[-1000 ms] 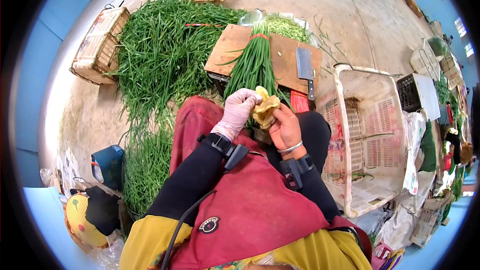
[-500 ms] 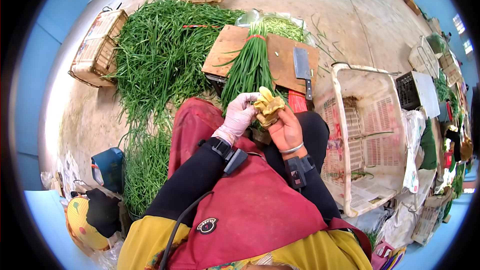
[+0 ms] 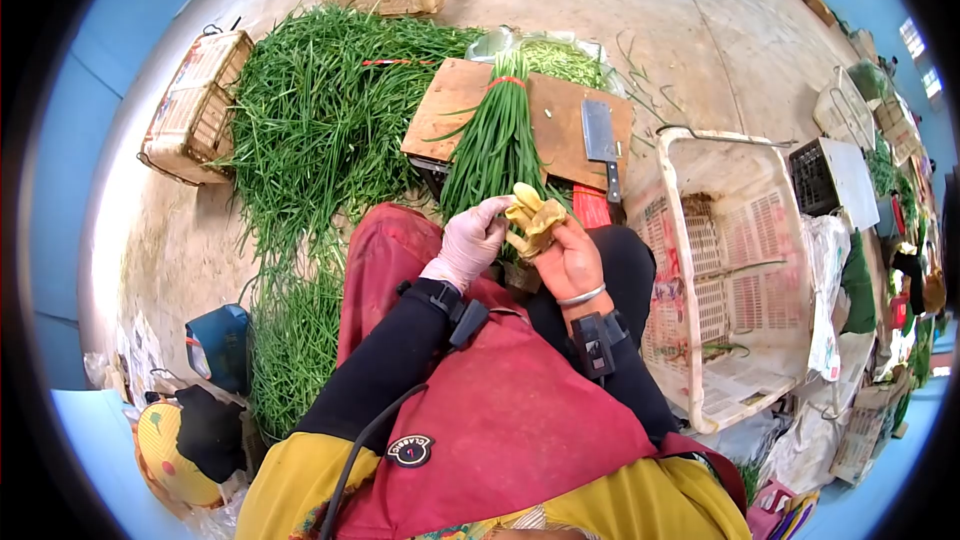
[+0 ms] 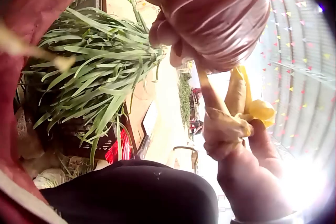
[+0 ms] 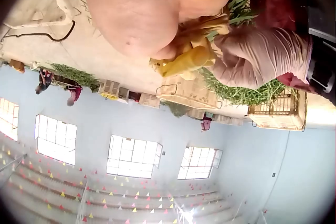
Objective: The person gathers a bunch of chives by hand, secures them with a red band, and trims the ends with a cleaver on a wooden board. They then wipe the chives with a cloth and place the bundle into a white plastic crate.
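A crumpled yellow rubber glove (image 3: 540,224) is held between both hands above the lap. My left hand (image 3: 468,246), in a thin pale disposable glove, pinches one of its fingers; in the left wrist view that glove finger stretches down from the curled fingertips. Bare and wearing a bangle, my right hand (image 3: 573,262) grips the bunched part of the yellow glove (image 4: 227,129) with thumb and fingers. Just beyond the hands, a bundle of green garlic chives (image 3: 495,140), tied with a red band, lies on a wooden board (image 3: 570,135). A cleaver (image 3: 599,135) rests at the board's right side.
A big heap of loose greens (image 3: 320,110) spreads on the floor to the left. On the right stands a large plastic crate (image 3: 697,340); further crates (image 3: 195,105) stand at the left and back. A bag of pale trimmings (image 3: 565,58) sits behind the board.
The yellow glove has turned and its fingers now stick out more separately. My left hand has drawn slightly left, tugging one glove finger, while the right keeps its grip.
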`<state>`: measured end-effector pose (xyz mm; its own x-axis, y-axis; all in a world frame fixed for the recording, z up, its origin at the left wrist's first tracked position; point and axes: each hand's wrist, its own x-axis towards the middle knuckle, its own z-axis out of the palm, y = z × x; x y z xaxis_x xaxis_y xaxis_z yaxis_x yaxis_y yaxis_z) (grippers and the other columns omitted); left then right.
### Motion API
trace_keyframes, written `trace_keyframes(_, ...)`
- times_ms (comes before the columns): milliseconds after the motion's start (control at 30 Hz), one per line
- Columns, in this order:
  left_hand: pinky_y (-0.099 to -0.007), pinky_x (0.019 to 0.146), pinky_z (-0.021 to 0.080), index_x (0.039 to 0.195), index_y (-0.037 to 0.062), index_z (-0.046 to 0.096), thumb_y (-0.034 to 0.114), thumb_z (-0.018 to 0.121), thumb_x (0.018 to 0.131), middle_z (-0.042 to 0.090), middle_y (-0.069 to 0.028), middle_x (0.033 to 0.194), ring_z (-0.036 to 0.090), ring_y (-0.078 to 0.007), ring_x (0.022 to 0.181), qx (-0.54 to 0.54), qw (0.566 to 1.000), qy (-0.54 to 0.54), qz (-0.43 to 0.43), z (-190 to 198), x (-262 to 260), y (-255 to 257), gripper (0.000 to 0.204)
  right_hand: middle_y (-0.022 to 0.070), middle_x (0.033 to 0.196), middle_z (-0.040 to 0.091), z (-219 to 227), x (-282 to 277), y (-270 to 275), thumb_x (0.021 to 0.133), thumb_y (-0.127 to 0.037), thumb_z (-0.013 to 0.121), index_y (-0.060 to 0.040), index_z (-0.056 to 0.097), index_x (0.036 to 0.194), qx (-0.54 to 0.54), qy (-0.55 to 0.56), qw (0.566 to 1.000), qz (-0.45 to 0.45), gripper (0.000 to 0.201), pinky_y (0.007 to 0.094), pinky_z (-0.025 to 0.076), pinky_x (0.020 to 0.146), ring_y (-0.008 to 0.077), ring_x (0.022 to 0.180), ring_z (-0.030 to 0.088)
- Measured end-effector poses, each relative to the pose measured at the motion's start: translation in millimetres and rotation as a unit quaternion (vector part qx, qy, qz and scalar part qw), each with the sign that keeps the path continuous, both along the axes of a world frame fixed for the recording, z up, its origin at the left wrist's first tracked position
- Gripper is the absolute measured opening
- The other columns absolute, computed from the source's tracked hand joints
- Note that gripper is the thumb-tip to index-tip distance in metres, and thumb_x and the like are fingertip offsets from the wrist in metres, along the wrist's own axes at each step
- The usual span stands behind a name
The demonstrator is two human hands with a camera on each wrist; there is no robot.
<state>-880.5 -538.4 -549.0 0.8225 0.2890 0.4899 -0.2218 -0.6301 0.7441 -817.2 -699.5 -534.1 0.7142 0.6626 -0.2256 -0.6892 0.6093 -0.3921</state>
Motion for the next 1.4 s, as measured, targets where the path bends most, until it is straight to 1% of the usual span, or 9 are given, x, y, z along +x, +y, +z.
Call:
trace_keyframes(267, -0.0196, 0.062, 0.047, 0.112, 0.0048, 0.063, -0.012, 0.058, 0.082, 0.067, 0.0013, 0.089, 0.054, -0.0026, 0.066, -0.079, 0.997, -0.017, -0.011, 6, 10, 2, 0.035, 0.0184, 0.131, 0.054, 15, 3, -1, 0.097, -0.001, 0.04, 0.0011, 0.046, 0.129, 0.047, -0.01, 0.999, 0.009, 0.032, 0.0527, 0.043, 0.104, 0.0329, 0.122, 0.054)
trace_keyframes(333, -0.0188, 0.063, 0.047, 0.112, 0.0043, 0.064, -0.012, 0.056, 0.082, 0.067, 0.0016, 0.089, 0.053, -0.0024, 0.066, -0.228, 0.973, 0.014, -0.03, 9, 12, -2, 0.035, 0.0184, 0.132, 0.053, 17, 1, -2, 0.098, -0.002, 0.041, 0.001, 0.046, 0.13, 0.036, -0.023, 0.999, 0.013, 0.032, 0.0517, 0.043, 0.105, 0.0326, 0.122, 0.054)
trace_keyframes(533, -0.023, 0.06, 0.048, 0.116, 0.0074, 0.062, -0.007, 0.058, 0.084, 0.067, -0.0009, 0.085, 0.056, -0.0056, 0.064, -0.112, 0.991, 0.07, -0.017, 11, 5, 4, 0.035, 0.0178, 0.133, 0.053, 18, -1, -4, 0.099, -0.002, 0.04, 0.0008, 0.046, 0.13, 0.013, -0.018, 1.0, 0.016, 0.032, 0.0512, 0.044, 0.104, 0.0326, 0.124, 0.053)
trace_keyframes(667, -0.0192, 0.063, 0.046, 0.124, 0.0066, 0.056, -0.002, 0.064, 0.087, 0.057, 0.0047, 0.081, 0.053, -0.003, 0.07, -0.363, 0.92, 0.137, -0.055, 19, -3, -7, 0.039, 0.018, 0.133, 0.054, 10, 5, -5, 0.099, -0.005, 0.04, 0.0007, 0.047, 0.131, 0.029, -0.033, 0.998, -0.055, 0.032, 0.0507, 0.045, 0.104, 0.0324, 0.124, 0.053)
trace_keyframes(900, -0.0254, 0.066, 0.051, 0.11, 0.0034, 0.06, 0.002, 0.072, 0.083, 0.061, 0.0026, 0.089, 0.058, -0.0054, 0.076, -0.342, 0.928, 0.107, -0.102, -6, -1, -36, 0.03, 0.0179, 0.14, 0.049, 3, 1, 4, 0.097, -0.02, 0.048, 0.0025, 0.047, 0.133, 0.089, -0.024, 0.991, -0.101, 0.042, 0.043, 0.031, 0.114, 0.0334, 0.13, 0.046)
trace_keyframes(1067, -0.0299, 0.059, 0.052, 0.092, 0.0023, 0.064, 0.003, 0.072, 0.078, 0.063, -0.0072, 0.075, 0.062, -0.0173, 0.062, 0.038, 0.997, 0.008, -0.069, 17, 8, -26, 0.016, 0.0162, 0.137, 0.051, 1, -3, 8, 0.095, -0.027, 0.051, 0.0002, 0.05, 0.131, 0.079, -0.012, 0.989, -0.125, 0.045, 0.0455, 0.03, 0.113, 0.0333, 0.129, 0.046)
trace_keyframes(1200, -0.03, 0.065, 0.054, 0.089, 0.0028, 0.064, 0.001, 0.07, 0.078, 0.067, -0.0114, 0.081, 0.068, -0.0212, 0.069, -0.008, 0.999, 0.024, -0.027, 15, 16, -14, 0.013, 0.014, 0.136, 0.053, 3, -4, -3, 0.094, -0.028, 0.051, -0.0016, 0.053, 0.126, 0.149, 0.019, 0.984, -0.095, 0.042, 0.0488, 0.029, 0.112, 0.0314, 0.129, 0.045)
trace_keyframes(1267, -0.03, 0.068, 0.055, 0.092, 0.0025, 0.066, 0.002, 0.072, 0.079, 0.068, -0.0113, 0.083, 0.069, -0.0203, 0.074, -0.023, 0.994, -0.026, -0.106, 16, 15, -20, 0.014, 0.0127, 0.133, 0.055, -3, 2, -10, 0.093, -0.028, 0.051, -0.0021, 0.055, 0.123, 0.155, 0.021, 0.983, -0.1, 0.04, 0.0506, 0.03, 0.111, 0.0303, 0.127, 0.047)
trace_keyframes(1400, -0.0258, 0.071, 0.054, 0.094, 0.0, 0.068, 0.003, 0.069, 0.083, 0.069, -0.007, 0.09, 0.067, -0.0131, 0.079, -0.133, 0.954, 0.142, -0.228, 18, -5, -22, 0.012, 0.0145, 0.131, 0.056, -4, 9, -14, 0.094, -0.028, 0.051, -0.0009, 0.053, 0.126, 0.139, 0.004, 0.983, -0.118, 0.042, 0.0524, 0.034, 0.109, 0.0324, 0.124, 0.05)
